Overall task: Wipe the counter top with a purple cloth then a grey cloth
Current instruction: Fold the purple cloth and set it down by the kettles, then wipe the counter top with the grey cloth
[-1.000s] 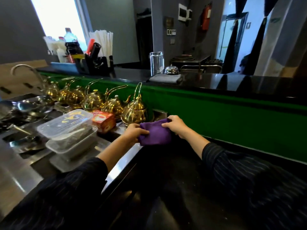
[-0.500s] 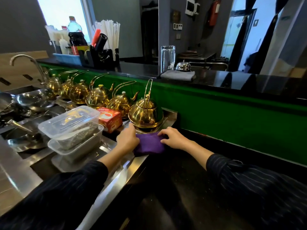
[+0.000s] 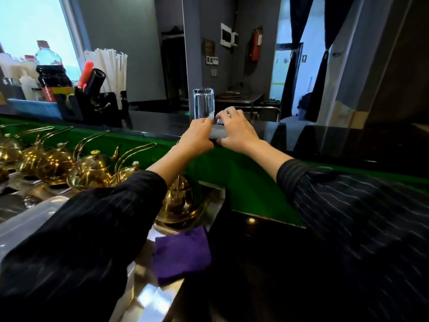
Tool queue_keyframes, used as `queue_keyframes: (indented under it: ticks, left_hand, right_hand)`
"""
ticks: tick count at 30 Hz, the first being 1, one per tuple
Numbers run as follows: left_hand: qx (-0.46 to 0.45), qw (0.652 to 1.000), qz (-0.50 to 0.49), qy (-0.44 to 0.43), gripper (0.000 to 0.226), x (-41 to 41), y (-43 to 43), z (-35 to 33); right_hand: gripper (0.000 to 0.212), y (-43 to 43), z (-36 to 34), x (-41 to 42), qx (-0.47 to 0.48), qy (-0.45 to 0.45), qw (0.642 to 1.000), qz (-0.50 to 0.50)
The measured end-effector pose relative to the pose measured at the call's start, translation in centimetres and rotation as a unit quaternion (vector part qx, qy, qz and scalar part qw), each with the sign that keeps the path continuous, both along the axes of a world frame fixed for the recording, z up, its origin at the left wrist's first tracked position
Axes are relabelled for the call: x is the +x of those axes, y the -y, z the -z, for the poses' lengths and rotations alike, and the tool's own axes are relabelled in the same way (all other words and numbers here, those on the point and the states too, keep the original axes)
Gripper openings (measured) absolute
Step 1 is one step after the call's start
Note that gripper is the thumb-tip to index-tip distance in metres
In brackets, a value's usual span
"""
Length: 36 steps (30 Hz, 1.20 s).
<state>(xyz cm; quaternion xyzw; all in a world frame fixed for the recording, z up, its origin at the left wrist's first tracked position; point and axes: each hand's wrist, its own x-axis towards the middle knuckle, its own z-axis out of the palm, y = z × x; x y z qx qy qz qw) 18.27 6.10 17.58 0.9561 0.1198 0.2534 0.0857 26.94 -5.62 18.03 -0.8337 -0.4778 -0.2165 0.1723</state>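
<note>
I see the folded purple cloth before the round brass teapot; behind, on the raised black ledge, the folded grey cloth lies before the tall clear glass

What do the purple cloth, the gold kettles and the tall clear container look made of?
The purple cloth looks like soft matte fabric, folded, with creases. The gold kettles look like polished metal with mirror-like highlights; which metal is unclear. The tall clear container is transparent, either glass or acrylic; the picture cannot settle which.
</note>
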Motion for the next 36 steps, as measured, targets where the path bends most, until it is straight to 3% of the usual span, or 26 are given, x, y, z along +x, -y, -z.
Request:
queue_keyframes:
  ticks: [3,6,11,17,24,28,32,36]
  left_hand:
    - [0.054,0.994,-0.026,-0.095,0.067,2.7,-1.7,0.7]
    - [0.033,0.990,-0.038,-0.131,0.073,3.7,-2.4,2.3]
    - [0.091,0.992,-0.048,-0.071,0.060,2.9,-1.5,3.2]
    - [0.130,0.987,0.003,0.090,0.028,0.8,2.3,3.2]
    - [0.087,0.977,0.116,0.154,0.026,2.3,12.3,1.4]
    - [0.029,0.975,0.154,0.159,0.021,4.8,19.4,0.0]
    - [0.014,0.974,0.194,0.119,0.025,7.7,26.8,-0.9]
    - [-0.015,0.969,0.239,0.061,0.027,10.6,33.7,-0.5]
  right_hand:
    - [0.094,-1.1,0.3,3.1,-0.161,-0.063,0.984,0.047]
    - [0.090,-0.7,2.0,4.5,-0.199,-0.095,0.974,0.052]
    - [0.068,1.0,2.8,3.3,-0.151,-0.022,0.987,0.057]
    - [0.050,7.1,2.5,1.4,-0.021,0.028,0.999,0.028]
    - [0.040,19.5,-1.5,1.3,0.042,-0.081,0.995,0.049]
    - [0.011,27.8,-4.4,1.8,0.053,-0.117,0.989,0.070]
    - [0.032,36.0,-6.6,2.5,0.068,-0.140,0.979,0.134]
    - [0.026,43.4,-7.7,3.8,0.081,-0.125,0.967,0.207]
